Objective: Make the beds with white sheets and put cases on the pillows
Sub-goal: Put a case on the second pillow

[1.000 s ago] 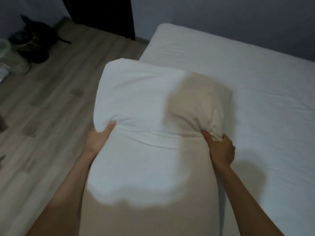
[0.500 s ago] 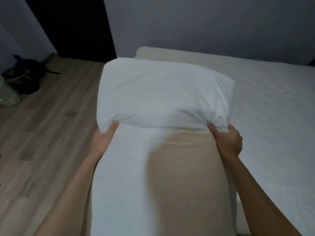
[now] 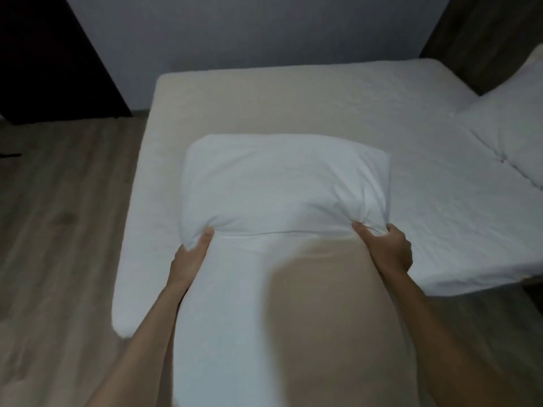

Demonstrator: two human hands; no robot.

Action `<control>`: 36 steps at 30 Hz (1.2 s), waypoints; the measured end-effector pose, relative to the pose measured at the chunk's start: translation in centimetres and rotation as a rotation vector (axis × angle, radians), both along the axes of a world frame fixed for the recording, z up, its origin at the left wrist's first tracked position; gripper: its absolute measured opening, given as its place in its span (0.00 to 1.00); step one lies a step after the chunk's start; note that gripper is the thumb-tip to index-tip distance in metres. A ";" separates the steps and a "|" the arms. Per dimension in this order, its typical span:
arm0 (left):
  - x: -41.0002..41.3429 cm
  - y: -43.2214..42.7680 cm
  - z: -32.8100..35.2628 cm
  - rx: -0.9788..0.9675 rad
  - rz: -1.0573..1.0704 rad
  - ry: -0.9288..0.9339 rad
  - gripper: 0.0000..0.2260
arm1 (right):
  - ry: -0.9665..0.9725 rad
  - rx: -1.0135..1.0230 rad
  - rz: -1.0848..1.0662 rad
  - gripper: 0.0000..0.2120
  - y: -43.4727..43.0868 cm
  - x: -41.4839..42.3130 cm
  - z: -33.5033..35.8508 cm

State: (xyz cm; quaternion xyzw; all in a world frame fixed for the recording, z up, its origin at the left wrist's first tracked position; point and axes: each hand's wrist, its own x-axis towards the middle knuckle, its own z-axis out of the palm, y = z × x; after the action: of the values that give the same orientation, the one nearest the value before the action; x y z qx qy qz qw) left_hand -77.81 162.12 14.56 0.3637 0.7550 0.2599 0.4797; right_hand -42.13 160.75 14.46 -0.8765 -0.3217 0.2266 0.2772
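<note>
two hands hold a white pillow (image 3: 282,183) above the sheeted bed (image 3: 382,118): left hand (image 3: 191,254) fingers curled gripping its left edge, right hand (image 3: 385,248) fingers clenched around bunched pillowcase fabric.

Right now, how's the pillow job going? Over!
Both busy: left grip and right grip clutch the pillowcase edge. Pillowcase covers only the far part of the pillow, held over the bed. Nothing in the way; second pillow sits far right.
</note>
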 end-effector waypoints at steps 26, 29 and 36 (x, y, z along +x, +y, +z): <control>48.3 -4.3 -1.9 -0.144 -0.341 0.067 0.53 | 0.335 0.040 -0.415 0.51 -18.6 45.1 -2.0; 51.8 -3.0 -2.3 -0.138 -0.381 0.068 0.43 | 0.330 0.002 -0.432 0.47 -18.3 47.6 -2.1; 58.8 4.4 -1.7 -0.090 -0.527 0.020 0.44 | 0.275 -0.039 -0.511 0.46 -14.6 53.5 -2.7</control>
State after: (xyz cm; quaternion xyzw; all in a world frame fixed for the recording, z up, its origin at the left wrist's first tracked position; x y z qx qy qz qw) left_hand -18.99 166.56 12.81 0.5286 0.6496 0.0888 0.5391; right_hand 11.35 146.14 11.79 -0.8955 -0.0457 0.2723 0.3492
